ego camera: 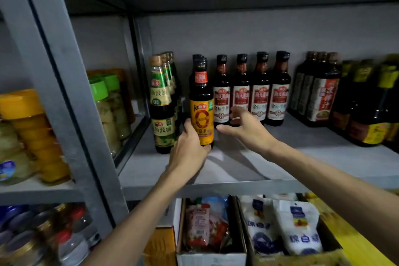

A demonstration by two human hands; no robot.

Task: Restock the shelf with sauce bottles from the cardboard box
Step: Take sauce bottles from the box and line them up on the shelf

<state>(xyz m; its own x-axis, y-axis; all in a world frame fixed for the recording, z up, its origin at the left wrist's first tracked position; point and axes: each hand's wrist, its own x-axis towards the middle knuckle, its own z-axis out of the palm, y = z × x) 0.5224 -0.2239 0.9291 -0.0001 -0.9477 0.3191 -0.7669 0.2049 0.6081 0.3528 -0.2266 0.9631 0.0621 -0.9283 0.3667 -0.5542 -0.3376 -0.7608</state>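
Observation:
A dark sauce bottle with an orange label stands upright on the grey shelf, at the front of a short row of like bottles. My left hand grips its lower part from the left. My right hand hovers just to its right with fingers spread, in front of a row of dark bottles with red-and-white labels; whether it touches them is unclear. Green-labelled bottles stand directly left of the orange one. No cardboard box of sauce bottles is visible.
More dark bottles fill the shelf's right end. Jars with green lids and orange lids sit in the left bay beyond a grey upright post. Below, boxes hold red pouches and white bags.

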